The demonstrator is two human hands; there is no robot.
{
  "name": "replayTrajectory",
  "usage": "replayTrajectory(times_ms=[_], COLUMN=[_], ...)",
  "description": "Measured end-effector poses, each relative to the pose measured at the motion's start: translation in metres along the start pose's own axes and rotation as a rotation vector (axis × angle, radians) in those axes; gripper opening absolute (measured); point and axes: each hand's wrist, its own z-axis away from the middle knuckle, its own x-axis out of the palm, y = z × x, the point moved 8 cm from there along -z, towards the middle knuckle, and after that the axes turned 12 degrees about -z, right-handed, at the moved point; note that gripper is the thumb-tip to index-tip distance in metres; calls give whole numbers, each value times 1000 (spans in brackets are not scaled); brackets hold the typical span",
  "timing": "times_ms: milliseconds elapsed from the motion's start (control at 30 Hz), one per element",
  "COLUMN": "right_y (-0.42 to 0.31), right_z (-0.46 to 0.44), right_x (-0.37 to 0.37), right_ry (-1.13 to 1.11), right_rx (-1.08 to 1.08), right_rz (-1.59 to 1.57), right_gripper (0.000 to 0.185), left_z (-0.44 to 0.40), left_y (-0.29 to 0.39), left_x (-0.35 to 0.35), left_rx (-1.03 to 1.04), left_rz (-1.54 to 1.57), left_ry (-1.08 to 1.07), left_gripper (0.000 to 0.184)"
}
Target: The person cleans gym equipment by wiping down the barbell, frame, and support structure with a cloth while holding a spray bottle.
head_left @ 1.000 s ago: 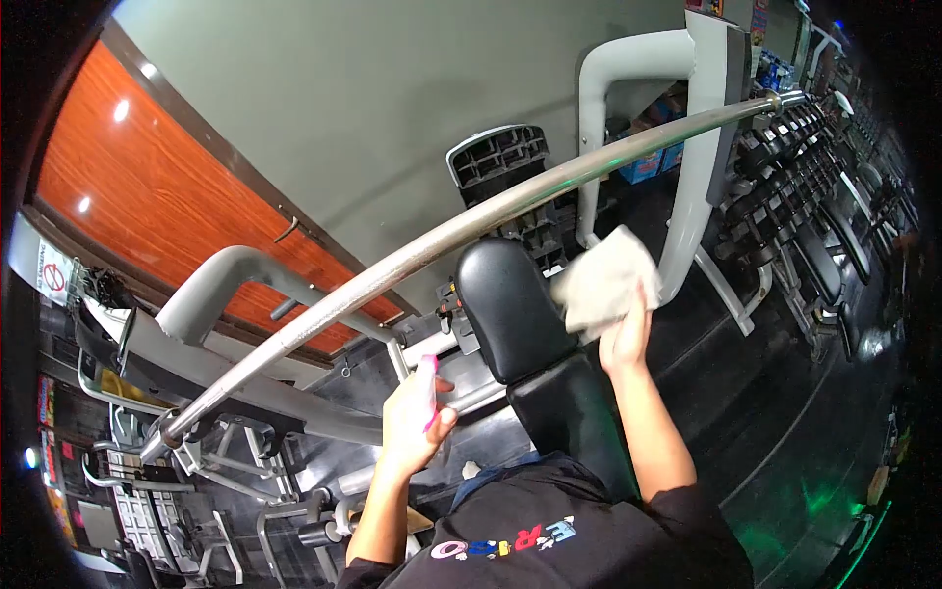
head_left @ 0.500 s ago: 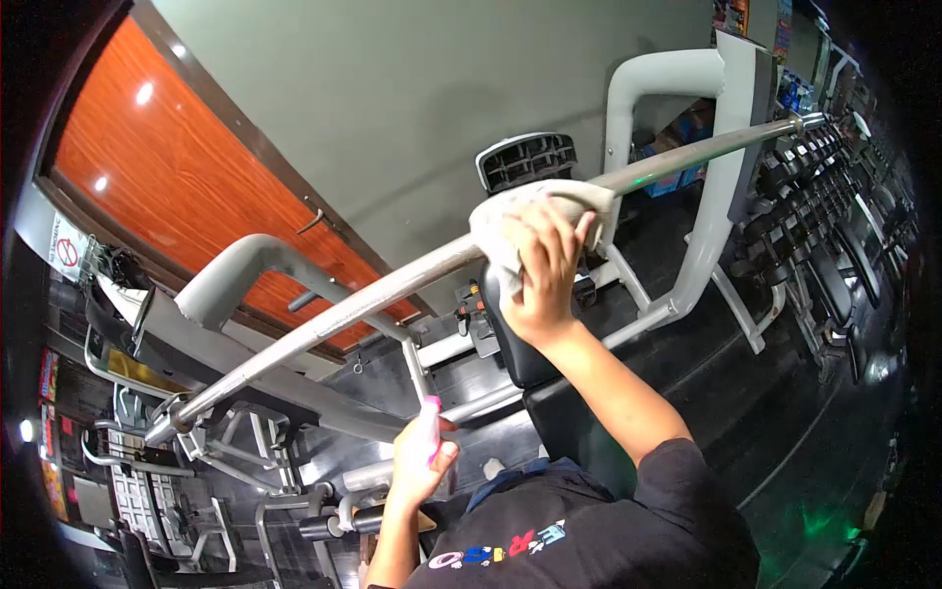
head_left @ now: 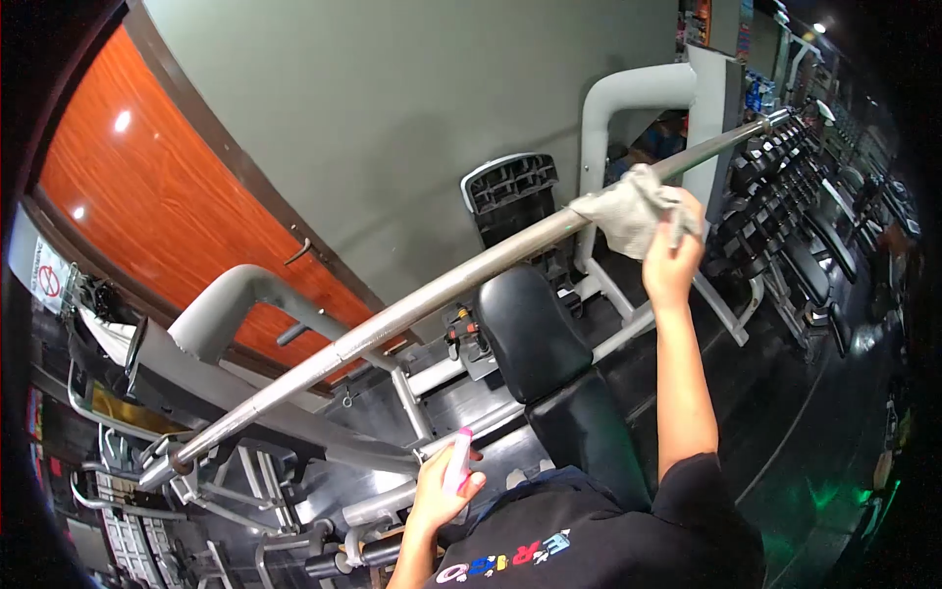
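A long metal barbell (head_left: 432,301) runs diagonally across the view on a grey bench-press rack (head_left: 638,86). A pale grey cloth (head_left: 628,221) is draped over the bar right of its middle. My right hand (head_left: 675,260) grips the cloth's right side, just below the bar, with the fingers closed. Low in the middle, my left hand (head_left: 442,491) is wrapped round what looks like a spray bottle (head_left: 458,465) with a pink and white head. My palm hides most of its body. That hand is below the bar and apart from it.
A black padded bench (head_left: 535,329) lies beneath the bar. Behind stand a grey wall (head_left: 392,108) and a reddish wooden door (head_left: 147,167). Racked dumbbells (head_left: 775,172) are at the right. More gym machines (head_left: 128,491) are at the lower left.
My right hand has moved right along the bar with the cloth, from over the top to below it. The left hand still holds the bottle. The camera view has shifted slightly.
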Motion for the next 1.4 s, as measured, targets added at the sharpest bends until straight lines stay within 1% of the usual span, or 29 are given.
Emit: replayTrajectory(times_ms=[67, 133, 167, 200, 233, 300, 333, 367, 400, 433, 533, 567, 633, 667, 700, 733, 767, 833, 933, 1000, 1067, 1100, 1133, 1167, 1200, 1233, 1267, 1333, 1400], right_y=[18, 20, 22, 8, 19, -27, -24, -40, -60, -72, -95, -87, -55, -27, 5, 18, 30, 35, 30, 7, -45, -100, -109, -146, -164, -173, -169, -143, -91], right_z=[5, 12, 20, 24, 39, 48, 70, 83, 92, 99, 113, 118, 126, 138, 147, 153, 161, 146, 113, 95, 76, 77, 100, 113, 142, 148, 150, 155, 173], right_x=[-25, -17, -8, 8, 25, 75, 94, 109, 116, 124, 124, 118, 93, 81, 64, 45, 23, 1, -18, 19, 83, 112, 142, 157, 172, 174, 171, 158, 136], right_ry=[233, 283, 279, 291, 293, 44, 102, 91, 5, -87, -390, -416, -265, -169, -88, 54, 272, 328, 467, 372, 52, -65, -283, -374, -463, -554, -554, -590, -515], right_rx=[162, 260, 234, 323, 350, 151, 167, 158, 63, 155, 119, 111, 268, 576, 623, 853, 971, 923, 813, 816, 199, -104, -78, -69, -216, -206, -203, -53, 382], right_rz=[-110, -150, -121, -193, -265, -171, -258, -478, -314, -332, -406, -401, -445, -513, -522, -572, -471, -614, -431, -427, -304, -140, -39, -225, -109, -194, -195, -405, -474], right_gripper=[27, 29, 30, 28, 26, 26, 27, 30, 37, 43, 41, 36, 23, 24, 25, 28, 29, 32, 31, 27, 21, 22, 28, 31, 37, 42, 42, 43, 30], left_z=[7, 16, 18, 19, 19, 17, 17, 15, 14, 14, 13, 14, 18, 21, 24, 27, 30, 36, 38, 37, 30, 27, 25, 23, 21, 21, 22, 27, 33], left_y=[-10, -23, -31, -37, -39, -41, -41, -43, -45, -46, -43, -46, -55, -58, -63, -67, -70, -76, -81, -85, -85, -81, -74, -69, -69, -69, -68, -62, -68], left_x=[-10, -11, -11, -11, -11, -11, -9, -8, -7, -8, -11, -12, -14, -15, -18, -20, -23, -23, -22, -20, -14, -13, -15, -16, -15, -16, -18, -22, -22], left_rx=[55, 44, -4, -50, -13, 10, 23, 31, 51, 70, 99, 104, 99, 101, 80, 59, 77, 27, -38, -47, 38, 44, 57, 72, 75, 98, 121, 63, 2], left_rz=[-18, -18, 32, 80, 37, 26, 10, 12, 35, 59, 94, 98, 79, 84, 99, 113, 117, 207, 323, 354, 259, 259, 259, 260, 257, 259, 262, 348, 435], left_ry=[90, 70, 71, 71, 49, 21, -2, -6, 21, 49, 68, 68, 70, 74, 101, 129, 159, 168, 174, 170, 124, 122, 134, 148, 147, 170, 193, 184, 176], left_gripper=[42, 44, 46, 48, 53, 54, 56, 56, 59, 63, 73, 73, 78, 78, 78, 79, 76, 75, 69, 65, 61, 61, 60, 58, 58, 58, 58, 58, 58])
